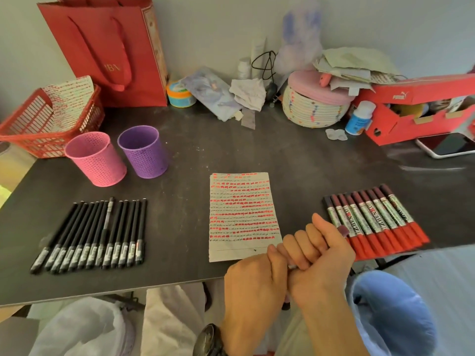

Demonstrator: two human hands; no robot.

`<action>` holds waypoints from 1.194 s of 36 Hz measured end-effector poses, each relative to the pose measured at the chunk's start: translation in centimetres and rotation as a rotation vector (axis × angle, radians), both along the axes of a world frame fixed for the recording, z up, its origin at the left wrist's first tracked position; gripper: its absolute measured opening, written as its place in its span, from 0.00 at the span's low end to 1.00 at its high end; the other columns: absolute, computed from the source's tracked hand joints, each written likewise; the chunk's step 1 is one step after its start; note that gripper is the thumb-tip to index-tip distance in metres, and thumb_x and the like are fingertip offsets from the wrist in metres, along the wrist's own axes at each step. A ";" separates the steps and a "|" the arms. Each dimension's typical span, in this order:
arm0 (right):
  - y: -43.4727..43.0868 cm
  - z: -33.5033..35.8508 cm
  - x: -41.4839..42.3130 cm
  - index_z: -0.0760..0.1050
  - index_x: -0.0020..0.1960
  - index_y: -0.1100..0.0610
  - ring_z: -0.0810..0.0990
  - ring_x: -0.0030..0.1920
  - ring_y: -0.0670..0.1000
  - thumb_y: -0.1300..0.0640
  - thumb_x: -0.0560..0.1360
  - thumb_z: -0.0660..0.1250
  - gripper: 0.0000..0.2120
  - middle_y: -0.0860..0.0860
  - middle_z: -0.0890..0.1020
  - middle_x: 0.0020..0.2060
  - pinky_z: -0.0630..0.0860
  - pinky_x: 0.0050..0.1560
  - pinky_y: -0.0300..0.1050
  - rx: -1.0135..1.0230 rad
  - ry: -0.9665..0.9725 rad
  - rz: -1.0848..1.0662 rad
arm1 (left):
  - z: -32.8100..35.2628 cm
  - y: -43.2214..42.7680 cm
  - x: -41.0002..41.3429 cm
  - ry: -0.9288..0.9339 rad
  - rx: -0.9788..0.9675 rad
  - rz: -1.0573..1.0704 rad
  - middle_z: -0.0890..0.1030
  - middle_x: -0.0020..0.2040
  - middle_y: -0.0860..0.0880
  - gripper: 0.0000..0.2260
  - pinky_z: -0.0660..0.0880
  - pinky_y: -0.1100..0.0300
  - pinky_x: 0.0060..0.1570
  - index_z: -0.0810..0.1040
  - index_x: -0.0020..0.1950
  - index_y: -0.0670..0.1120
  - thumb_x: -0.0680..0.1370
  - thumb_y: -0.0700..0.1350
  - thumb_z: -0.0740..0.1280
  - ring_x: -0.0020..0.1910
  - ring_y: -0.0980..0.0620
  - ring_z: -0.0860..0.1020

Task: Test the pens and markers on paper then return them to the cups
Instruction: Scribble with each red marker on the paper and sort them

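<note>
both hands meet at the near edge of the table, just below the paper. the grip of the right hand is closed round a marker, its dark end showing beside the thumb, and the left hand holds the other end. the other markers lie in a row at right, the black pens at left, the pink cup and purple cup behind the pens
</note>
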State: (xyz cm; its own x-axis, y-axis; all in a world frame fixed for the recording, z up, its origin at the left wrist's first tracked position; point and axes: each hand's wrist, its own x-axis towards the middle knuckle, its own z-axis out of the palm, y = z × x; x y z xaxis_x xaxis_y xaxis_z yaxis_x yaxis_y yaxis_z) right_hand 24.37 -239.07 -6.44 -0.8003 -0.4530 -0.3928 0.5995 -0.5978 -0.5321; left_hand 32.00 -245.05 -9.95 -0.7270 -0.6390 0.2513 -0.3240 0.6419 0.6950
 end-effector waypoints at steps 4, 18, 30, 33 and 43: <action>1.3 0.3 -1.4 0.57 0.24 0.49 0.51 0.20 0.46 0.54 0.70 0.68 0.23 0.45 0.57 0.17 0.59 0.20 0.40 -0.132 0.083 0.175 | -0.1 -0.2 0.7 -0.043 0.267 -0.055 0.77 0.29 0.55 0.23 0.63 0.71 0.28 0.64 0.25 0.52 0.78 0.58 0.49 0.26 0.59 0.70; 0.6 0.1 -7.3 0.83 0.41 0.50 0.74 0.27 0.49 0.27 0.77 0.50 0.34 0.53 0.79 0.29 0.72 0.29 0.43 0.533 0.495 0.200 | 0.8 -5.6 -0.3 0.049 0.090 -0.013 0.75 0.43 0.62 0.16 0.71 0.63 0.37 0.66 0.44 0.61 0.77 0.72 0.54 0.44 0.58 0.76; 0.5 -4.9 -6.7 0.72 0.30 0.52 0.73 0.20 0.47 0.58 0.75 0.74 0.18 0.52 0.76 0.20 0.67 0.23 0.37 0.887 0.888 0.059 | -3.4 -6.2 -1.4 -0.146 -0.093 -0.118 0.74 0.59 0.59 0.28 0.66 0.63 0.58 0.64 0.64 0.58 0.69 0.67 0.66 0.58 0.58 0.70; 0.4 -5.4 -6.4 0.70 0.29 0.54 0.74 0.20 0.45 0.63 0.73 0.73 0.18 0.51 0.76 0.20 0.68 0.22 0.34 0.919 0.940 0.032 | -3.5 -6.3 -1.5 -0.146 -0.089 -0.109 0.74 0.59 0.59 0.28 0.65 0.64 0.58 0.64 0.63 0.58 0.68 0.67 0.67 0.58 0.60 0.69; 0.3 -5.5 -6.3 0.72 0.31 0.56 0.77 0.21 0.45 0.63 0.74 0.73 0.15 0.49 0.79 0.22 0.70 0.25 0.34 0.962 1.027 0.058 | -3.9 -6.2 -1.4 -0.134 -0.083 -0.086 0.74 0.59 0.60 0.29 0.66 0.65 0.56 0.64 0.64 0.59 0.68 0.69 0.66 0.57 0.61 0.70</action>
State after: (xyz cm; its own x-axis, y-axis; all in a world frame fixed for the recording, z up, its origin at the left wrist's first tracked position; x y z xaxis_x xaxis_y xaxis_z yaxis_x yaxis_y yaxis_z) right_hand 18.08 -238.78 -11.94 -0.9052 -0.3867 0.1762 -0.2893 0.2570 -0.9221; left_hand 30.58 -251.29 -13.85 -0.8088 -0.5539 0.1973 -0.3517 0.7247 0.5926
